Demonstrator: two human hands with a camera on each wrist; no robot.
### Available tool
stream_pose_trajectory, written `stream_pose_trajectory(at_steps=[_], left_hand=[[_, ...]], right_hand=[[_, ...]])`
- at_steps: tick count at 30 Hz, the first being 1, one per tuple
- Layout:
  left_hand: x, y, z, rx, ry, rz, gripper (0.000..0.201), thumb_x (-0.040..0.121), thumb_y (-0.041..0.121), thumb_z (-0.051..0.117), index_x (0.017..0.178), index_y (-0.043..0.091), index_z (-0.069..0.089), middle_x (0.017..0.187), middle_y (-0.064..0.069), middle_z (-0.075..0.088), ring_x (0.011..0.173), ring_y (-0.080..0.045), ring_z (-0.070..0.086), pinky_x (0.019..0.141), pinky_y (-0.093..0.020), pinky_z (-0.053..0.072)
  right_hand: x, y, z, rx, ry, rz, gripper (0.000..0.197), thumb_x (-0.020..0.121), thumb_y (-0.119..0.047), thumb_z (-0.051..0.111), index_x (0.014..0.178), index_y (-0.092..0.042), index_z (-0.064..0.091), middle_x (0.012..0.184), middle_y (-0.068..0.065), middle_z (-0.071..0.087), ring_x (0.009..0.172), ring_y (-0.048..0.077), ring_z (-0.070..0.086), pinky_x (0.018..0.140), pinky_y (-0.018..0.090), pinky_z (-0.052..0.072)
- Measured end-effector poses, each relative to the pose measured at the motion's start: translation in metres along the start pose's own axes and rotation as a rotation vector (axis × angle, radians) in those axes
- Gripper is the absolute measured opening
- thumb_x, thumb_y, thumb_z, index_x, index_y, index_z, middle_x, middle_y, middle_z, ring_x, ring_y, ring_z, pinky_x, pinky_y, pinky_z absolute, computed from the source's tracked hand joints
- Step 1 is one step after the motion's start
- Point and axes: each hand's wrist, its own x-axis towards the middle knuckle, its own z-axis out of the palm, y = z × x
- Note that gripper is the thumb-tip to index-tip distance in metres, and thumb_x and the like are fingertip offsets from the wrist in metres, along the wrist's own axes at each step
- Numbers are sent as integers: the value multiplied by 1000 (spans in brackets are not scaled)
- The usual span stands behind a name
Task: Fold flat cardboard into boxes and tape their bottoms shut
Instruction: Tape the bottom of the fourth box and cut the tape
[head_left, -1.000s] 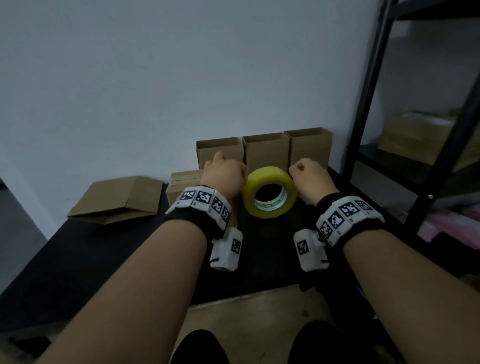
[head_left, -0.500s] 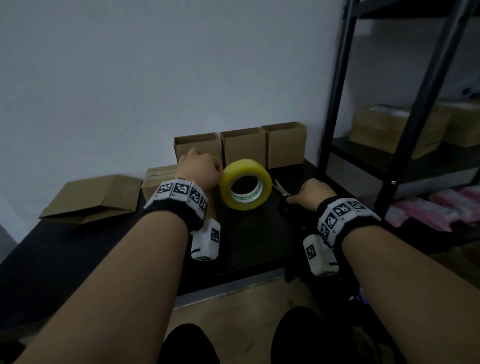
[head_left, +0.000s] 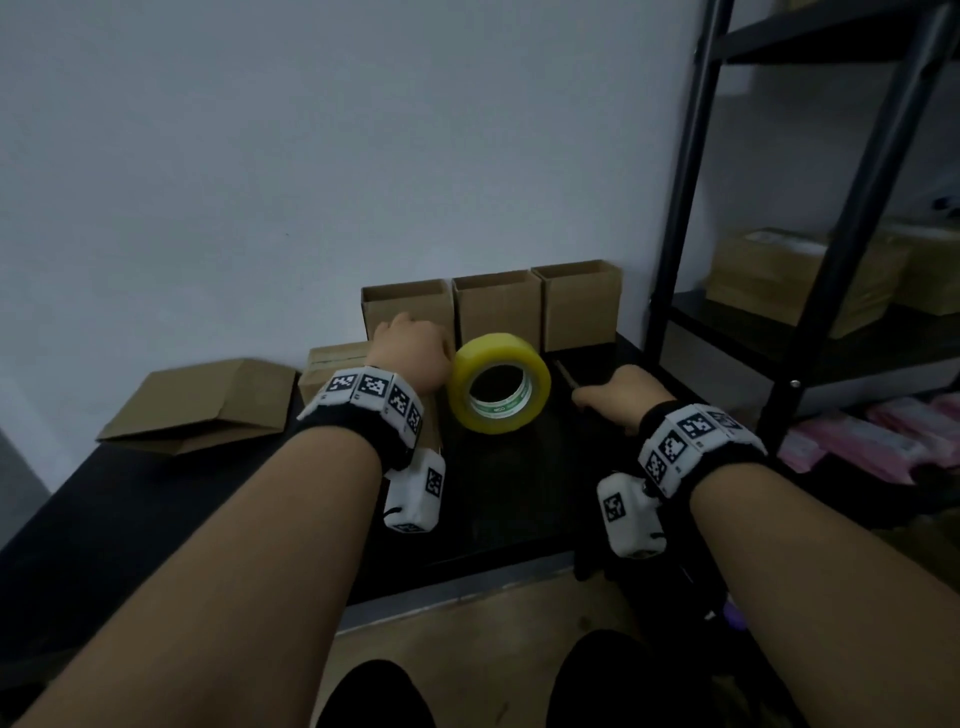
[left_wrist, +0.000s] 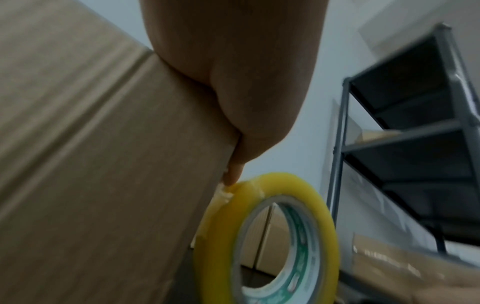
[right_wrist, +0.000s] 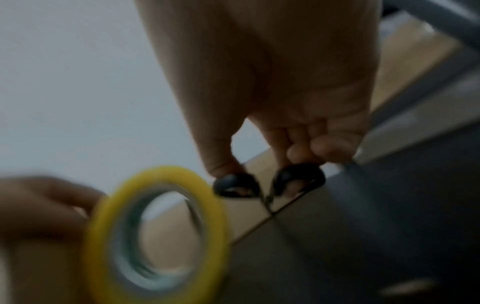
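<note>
A yellow tape roll (head_left: 498, 384) stands on edge against the right side of a brown box (head_left: 332, 364) on the black table (head_left: 498, 493). My left hand (head_left: 410, 353) lies curled on the box's top corner. In the left wrist view a fingertip (left_wrist: 233, 174) pinches the tape roll's (left_wrist: 265, 236) rim where crinkled tape meets the box (left_wrist: 103, 164). My right hand (head_left: 618, 395) is low on the table to the right of the roll, holding black-handled scissors (head_left: 563, 374). In the right wrist view thumb and fingers sit in the scissors' handle loops (right_wrist: 267, 185), beside the blurred tape roll (right_wrist: 155, 232).
Three open-topped boxes (head_left: 496, 306) line the wall behind the roll. Flat cardboard (head_left: 202, 400) lies at the table's left. A black metal shelf rack (head_left: 685, 208) stands close on the right, with cardboard boxes (head_left: 769, 275) on a shelf and pink packets (head_left: 872, 441) below.
My right hand left the tape roll, dropped right to the table and took hold of the scissors. The left hand stayed on the box and roll.
</note>
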Motion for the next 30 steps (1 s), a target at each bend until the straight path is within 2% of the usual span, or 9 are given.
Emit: stream_pose_trajectory(at_steps=[2, 4, 6, 9, 12, 15, 18, 23, 30], left_hand=[[-1, -1, -3, -134, 48, 17, 19, 84, 15, 48, 89, 22, 66, 106, -8, 64, 105, -29, 53, 89, -39, 44], [-5, -1, -8, -269, 84, 32, 23, 87, 11, 46, 95, 13, 67, 106, -9, 65, 98, -26, 58, 82, -36, 48], [-10, -2, -14, -332, 117, 28, 27, 89, 8, 44, 103, 9, 67, 108, -9, 65, 95, -23, 58, 78, -33, 46], [-16, -10, -20, -367, 150, 0, 31, 89, 7, 43, 107, 13, 67, 115, -6, 65, 103, -22, 58, 81, -29, 43], [-24, -18, -23, -355, 148, -10, 27, 89, 10, 48, 108, 13, 68, 118, -6, 65, 109, -22, 57, 83, -26, 40], [-32, -23, -19, -318, 152, 6, 26, 92, 15, 49, 112, 15, 66, 117, -3, 64, 108, -21, 56, 80, -25, 38], [-34, -26, -12, -351, 164, 24, 25, 95, 16, 47, 112, 14, 65, 113, -6, 65, 102, -22, 58, 79, -26, 40], [-31, -27, -8, -375, 168, 20, 21, 95, 15, 48, 107, 13, 65, 109, -7, 66, 100, -23, 58, 79, -27, 41], [-29, -28, -8, -375, 169, 19, 22, 94, 15, 50, 108, 11, 66, 111, -8, 65, 104, -25, 57, 83, -28, 41]], right_hand=[[-5, -10, -3, 156, -1, -13, 26, 87, -28, 64, 74, -7, 55, 69, 9, 55, 61, 21, 52, 53, 28, 42], [-9, -22, -5, 322, -20, -41, 21, 86, -23, 65, 83, -4, 57, 75, 11, 56, 63, 21, 51, 54, 29, 44], [-14, -35, -6, 462, -72, -72, 19, 84, -18, 68, 90, -2, 58, 77, 10, 56, 62, 19, 50, 52, 29, 44], [-25, -51, -2, 544, -200, -122, 18, 81, -14, 74, 91, -1, 64, 73, 7, 56, 55, 12, 46, 46, 23, 42], [-41, -62, 9, 561, -283, -167, 36, 81, -31, 77, 98, -1, 67, 71, 5, 59, 50, 9, 43, 42, 20, 40], [-56, -68, 16, 524, -385, -146, 50, 80, -59, 66, 87, -10, 64, 69, 1, 58, 52, 9, 41, 51, 22, 37], [-64, -66, 15, 486, -545, -115, 66, 78, -75, 54, 91, -10, 61, 72, 1, 57, 58, 12, 43, 57, 25, 38], [-74, -61, 7, 443, -685, -90, 75, 82, -76, 43, 92, -5, 66, 69, 4, 62, 59, 14, 51, 56, 24, 43], [-81, -64, 14, 366, -741, -72, 77, 85, -75, 39, 89, -4, 69, 66, 2, 64, 56, 14, 53, 51, 20, 45]])
